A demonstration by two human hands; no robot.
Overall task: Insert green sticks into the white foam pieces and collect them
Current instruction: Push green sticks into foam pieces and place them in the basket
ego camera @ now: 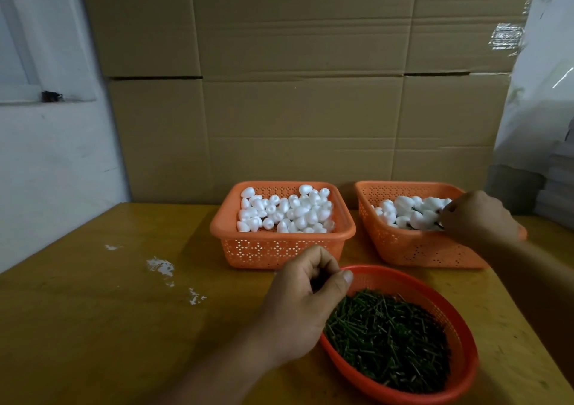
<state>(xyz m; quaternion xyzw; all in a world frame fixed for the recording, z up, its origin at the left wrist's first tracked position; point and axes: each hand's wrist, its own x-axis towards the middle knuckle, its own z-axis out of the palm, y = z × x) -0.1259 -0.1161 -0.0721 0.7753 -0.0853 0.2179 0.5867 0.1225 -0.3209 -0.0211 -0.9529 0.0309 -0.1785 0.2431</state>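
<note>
Head view: the left hand (306,299), fingers curled with thumb against them, sits at the oval basket's (459,383) near-left rim above the green sticks (388,339); whether it pinches a stick cannot be told. Beyond the oval basket, the right hand (478,218) reaches into the right basket (403,249), fingers curled among stick-fitted foam pieces (413,213); its grasp is unclear. Plain foam pieces (285,210) fill the left basket (279,249).

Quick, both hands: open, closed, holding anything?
Left hand: fingers curled, contents cannot be told.
Right hand: in the right basket, grip cannot be told.

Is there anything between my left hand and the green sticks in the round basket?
Nothing visible. The left hand hovers over the near-left rim of the round red basket, and the green sticks lie uncovered right beside it. The right hand is away at the right-hand orange basket.
</note>
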